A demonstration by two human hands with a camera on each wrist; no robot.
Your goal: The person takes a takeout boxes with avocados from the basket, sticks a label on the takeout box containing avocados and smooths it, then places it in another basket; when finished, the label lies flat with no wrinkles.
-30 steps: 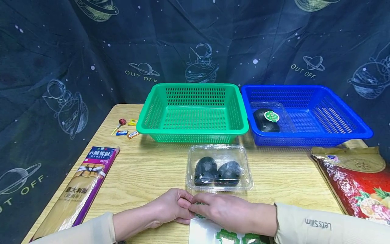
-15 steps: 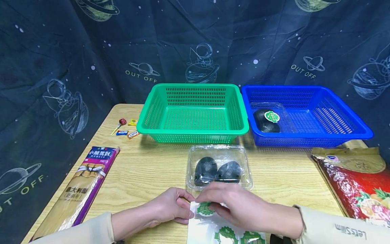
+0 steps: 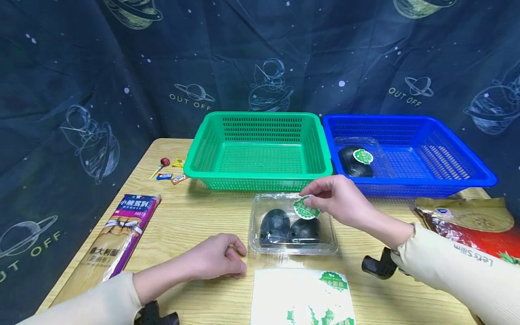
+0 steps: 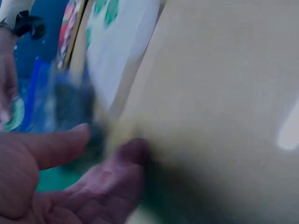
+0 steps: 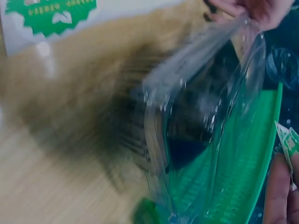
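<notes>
Forward, right grip [image 3: 341, 198] on sticker [image 3: 305, 211]

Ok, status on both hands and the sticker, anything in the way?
Right hand pinches sticker over clear box. Left hand holds nothing. No obstruction visible.

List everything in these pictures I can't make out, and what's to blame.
Sticker sheet: near end cut off by the head view's bottom edge.
Red bag: lower part, head view, behind the right sleeve.
Pasta packet: lower end, head view, behind the left sleeve.
Dark items: outlines blurred, left wrist view.
Sticker in the right hand: cut off by the right wrist view's right edge.
</notes>
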